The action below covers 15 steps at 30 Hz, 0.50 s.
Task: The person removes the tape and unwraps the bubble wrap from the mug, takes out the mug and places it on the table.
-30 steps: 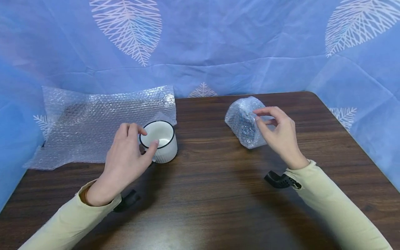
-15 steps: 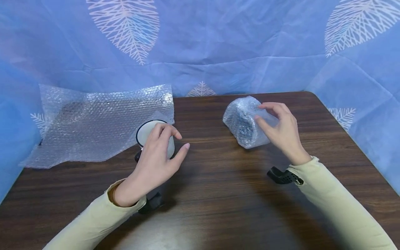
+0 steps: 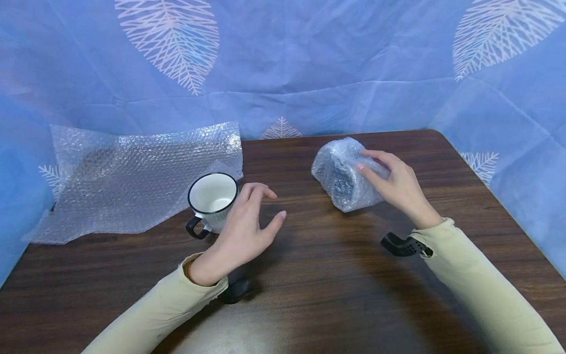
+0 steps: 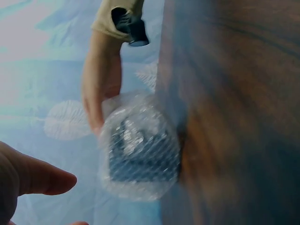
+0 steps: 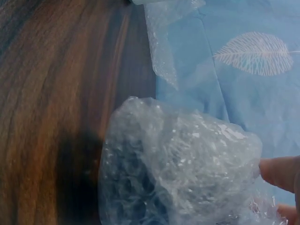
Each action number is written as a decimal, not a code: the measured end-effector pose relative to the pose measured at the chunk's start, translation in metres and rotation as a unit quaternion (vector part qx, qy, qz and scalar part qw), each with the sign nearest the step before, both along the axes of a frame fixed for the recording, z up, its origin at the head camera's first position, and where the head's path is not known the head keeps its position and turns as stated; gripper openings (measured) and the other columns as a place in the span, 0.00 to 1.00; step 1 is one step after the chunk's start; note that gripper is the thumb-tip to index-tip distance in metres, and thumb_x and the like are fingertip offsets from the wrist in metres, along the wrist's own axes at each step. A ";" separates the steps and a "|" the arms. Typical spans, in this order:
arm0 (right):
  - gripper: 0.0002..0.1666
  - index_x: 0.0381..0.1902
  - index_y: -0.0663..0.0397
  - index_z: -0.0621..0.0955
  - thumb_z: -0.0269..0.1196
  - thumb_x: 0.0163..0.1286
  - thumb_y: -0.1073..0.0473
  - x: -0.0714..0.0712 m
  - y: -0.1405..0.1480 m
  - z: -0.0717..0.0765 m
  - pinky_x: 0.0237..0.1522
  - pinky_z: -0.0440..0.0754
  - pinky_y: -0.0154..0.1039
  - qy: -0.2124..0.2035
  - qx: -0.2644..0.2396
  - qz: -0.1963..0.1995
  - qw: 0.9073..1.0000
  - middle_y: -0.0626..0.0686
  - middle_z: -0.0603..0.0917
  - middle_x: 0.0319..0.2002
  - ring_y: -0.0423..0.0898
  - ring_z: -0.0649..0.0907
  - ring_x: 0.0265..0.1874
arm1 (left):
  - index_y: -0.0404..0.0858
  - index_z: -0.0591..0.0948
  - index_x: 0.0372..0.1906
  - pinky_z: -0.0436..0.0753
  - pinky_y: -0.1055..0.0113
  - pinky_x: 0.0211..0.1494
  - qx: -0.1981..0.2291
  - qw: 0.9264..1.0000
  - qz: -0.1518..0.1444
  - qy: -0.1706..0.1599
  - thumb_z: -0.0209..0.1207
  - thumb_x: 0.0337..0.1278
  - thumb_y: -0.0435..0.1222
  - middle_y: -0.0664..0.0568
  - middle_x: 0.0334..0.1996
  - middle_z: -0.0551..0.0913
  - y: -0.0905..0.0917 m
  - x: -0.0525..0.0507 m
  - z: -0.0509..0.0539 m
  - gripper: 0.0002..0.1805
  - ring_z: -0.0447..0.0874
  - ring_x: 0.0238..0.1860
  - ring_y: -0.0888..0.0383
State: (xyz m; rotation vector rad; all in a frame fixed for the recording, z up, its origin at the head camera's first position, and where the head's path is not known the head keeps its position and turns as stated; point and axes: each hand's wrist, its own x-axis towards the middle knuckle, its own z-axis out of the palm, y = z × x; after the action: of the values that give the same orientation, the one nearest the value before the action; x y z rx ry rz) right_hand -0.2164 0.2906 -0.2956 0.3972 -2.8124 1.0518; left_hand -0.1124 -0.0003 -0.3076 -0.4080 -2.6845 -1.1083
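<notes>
A bubble-wrapped bundle (image 3: pixel 342 174) with something dark inside lies on the table at centre right. The right hand (image 3: pixel 398 187) touches its right side, thumb and fingers spread over the wrap; in the right wrist view its fingertips meet the edge of the bundle (image 5: pixel 187 164). Over the table, just right of a white mug (image 3: pixel 213 196) with black rim and black handle, the left hand (image 3: pixel 247 228) is held with fingers loosely bent and nothing between them. It partly hides the mug. In the left wrist view its thumb points toward the wrapped bundle (image 4: pixel 140 150).
A flat sheet of bubble wrap (image 3: pixel 128 182) lies behind and left of the mug, reaching the table's back left edge. The dark wooden table (image 3: pixel 309 275) is bordered by a blue cloth (image 3: pixel 309 49) with white leaf prints. Black devices are strapped at both wrists.
The left hand has moved right, away from over the mug, uncovering its rim and handle. The right hand has shifted slightly at the bundle, which appears a little turned.
</notes>
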 end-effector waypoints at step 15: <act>0.19 0.53 0.46 0.83 0.60 0.69 0.46 0.003 0.005 0.002 0.30 0.68 0.35 0.021 -0.001 0.023 1.000 0.56 0.79 0.60 0.47 0.81 0.38 | 0.32 0.70 0.63 0.71 0.49 0.62 -0.013 0.998 -0.039 -0.046 0.61 0.60 0.41 0.41 0.62 0.69 0.023 -0.005 -0.019 0.29 0.70 0.63 0.44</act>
State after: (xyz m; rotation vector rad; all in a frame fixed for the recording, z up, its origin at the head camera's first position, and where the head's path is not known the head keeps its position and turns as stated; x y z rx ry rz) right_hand -0.2133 0.2953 -0.2932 0.4811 -2.7785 1.0419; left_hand -0.1176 0.0224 -0.3263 -0.4803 -2.7884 -1.1404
